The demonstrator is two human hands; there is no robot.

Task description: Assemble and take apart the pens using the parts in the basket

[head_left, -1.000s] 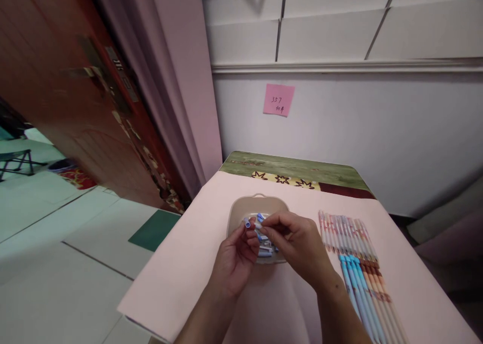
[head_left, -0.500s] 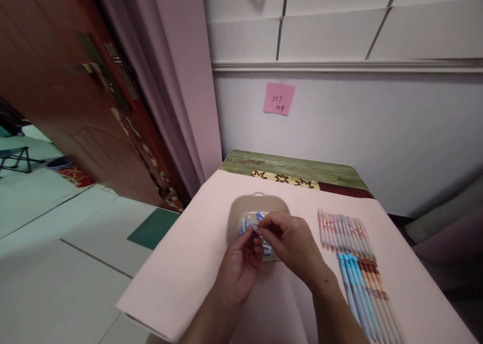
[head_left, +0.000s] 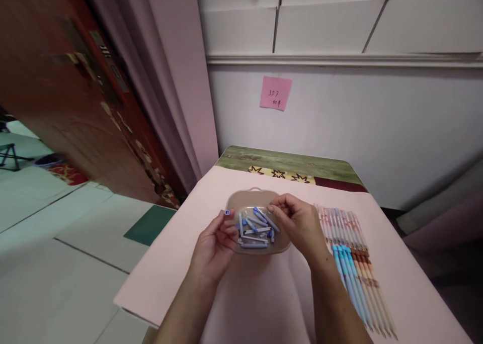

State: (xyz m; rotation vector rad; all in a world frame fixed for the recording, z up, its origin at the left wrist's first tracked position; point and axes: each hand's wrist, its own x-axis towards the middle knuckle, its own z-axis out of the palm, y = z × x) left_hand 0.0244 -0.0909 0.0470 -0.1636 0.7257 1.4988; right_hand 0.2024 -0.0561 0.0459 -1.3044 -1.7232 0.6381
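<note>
My left hand (head_left: 215, 241) is at the left rim of a beige plastic bin (head_left: 247, 197), its thumb and finger closed on a small blue pen part (head_left: 227, 212) with a round, hollow end facing up. Over the bin's right side, my right hand (head_left: 296, 223) has its thumb and forefinger pinched together; whatever sits between the tips is too small to make out. Inside the bin lie several loose pen pieces, among them blue barrels (head_left: 253, 245), thin white tubes (head_left: 253, 238) and small blue parts.
To the right lie rows of pens: pinkish ones (head_left: 341, 226) behind, light-blue ones (head_left: 350, 278) and brown-topped ones (head_left: 372, 283) in front. Pink paper (head_left: 169, 273) covers the table. A wall with a pink note (head_left: 275, 93) stands behind; a wooden door (head_left: 75, 107) is at left.
My hands have moved apart, the left going left with the small blue part and the right slightly up and right. More of the bin's contents now shows. The view has shifted slightly.
</note>
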